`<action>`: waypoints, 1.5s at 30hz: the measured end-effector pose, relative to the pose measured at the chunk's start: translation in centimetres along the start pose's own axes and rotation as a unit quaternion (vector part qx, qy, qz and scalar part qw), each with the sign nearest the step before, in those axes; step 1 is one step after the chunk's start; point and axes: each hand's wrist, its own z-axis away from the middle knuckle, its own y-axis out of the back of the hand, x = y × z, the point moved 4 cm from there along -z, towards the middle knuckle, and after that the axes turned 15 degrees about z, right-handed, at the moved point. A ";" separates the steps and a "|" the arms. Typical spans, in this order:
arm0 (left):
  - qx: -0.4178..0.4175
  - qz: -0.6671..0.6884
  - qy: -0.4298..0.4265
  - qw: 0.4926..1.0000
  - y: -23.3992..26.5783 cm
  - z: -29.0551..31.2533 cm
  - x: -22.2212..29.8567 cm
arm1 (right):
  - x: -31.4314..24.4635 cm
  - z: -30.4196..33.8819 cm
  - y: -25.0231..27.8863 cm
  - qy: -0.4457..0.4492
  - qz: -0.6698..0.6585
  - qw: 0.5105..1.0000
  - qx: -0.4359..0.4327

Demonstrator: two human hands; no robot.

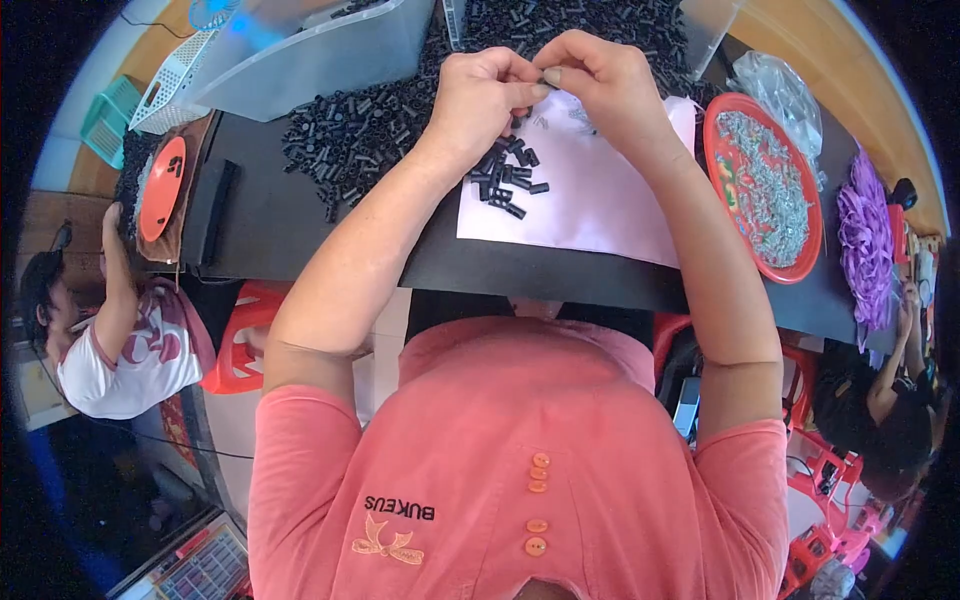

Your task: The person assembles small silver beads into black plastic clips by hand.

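Note:
Over the upper part of a pale pink sheet [570, 225], my two hands meet with their fingertips almost touching. My left hand [475, 95] is closed in a pinch, and my right hand [610, 90] pinches from the other side. Between the fingertips is a small dark piece [545, 84], mostly covered by the fingers. Several short black plastic cylinders [513, 180] lie loose on the sheet below my left hand. Tiny silvery pieces [580, 118] lie on the sheet between my hands.
A heap of black cylinders [350, 140] spreads over the dark table [300, 240], beside a clear plastic bin [320, 70]. Right stand a red tray [712, 150] of silvery pieces, a clear bag [785, 90] and a purple bundle [865, 240]. People sit at both sides.

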 end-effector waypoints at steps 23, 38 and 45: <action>0.004 0.044 -0.011 0.999 -0.2 -0.1 0.4 | 1.8 0.2 -0.8 -0.105 -0.088 0.991 -0.008; 0.066 0.102 0.009 0.993 0.2 0.2 -0.2 | -0.5 0.8 -1.4 -0.100 -0.053 0.991 0.068; 0.052 0.147 0.017 0.988 0.8 -0.4 -0.3 | 1.4 0.3 -1.7 -0.103 -0.167 0.979 0.046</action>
